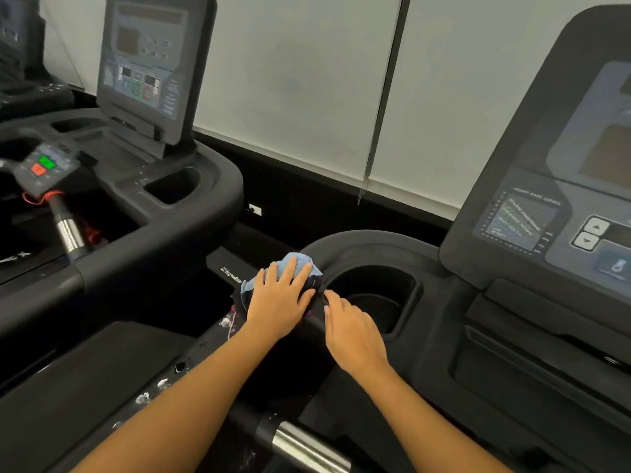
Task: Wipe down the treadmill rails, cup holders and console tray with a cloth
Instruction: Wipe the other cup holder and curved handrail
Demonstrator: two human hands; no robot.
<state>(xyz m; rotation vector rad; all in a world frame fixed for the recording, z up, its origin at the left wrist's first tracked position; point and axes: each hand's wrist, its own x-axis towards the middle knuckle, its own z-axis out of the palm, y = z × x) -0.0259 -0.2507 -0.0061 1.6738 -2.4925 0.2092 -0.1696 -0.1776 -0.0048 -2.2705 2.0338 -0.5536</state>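
Both forearms reach forward. The left hand (278, 302) lies flat, fingers spread, pressing the cloth (294, 262) onto the rail (345, 245) left of the cup holder (374, 285). The right hand (355, 334) rests just beside it, probably steadying; its grip is unclear.

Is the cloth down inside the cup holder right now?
No, the cloth lies on the curved rail beside the cup holder, pressed flat under the left hand.
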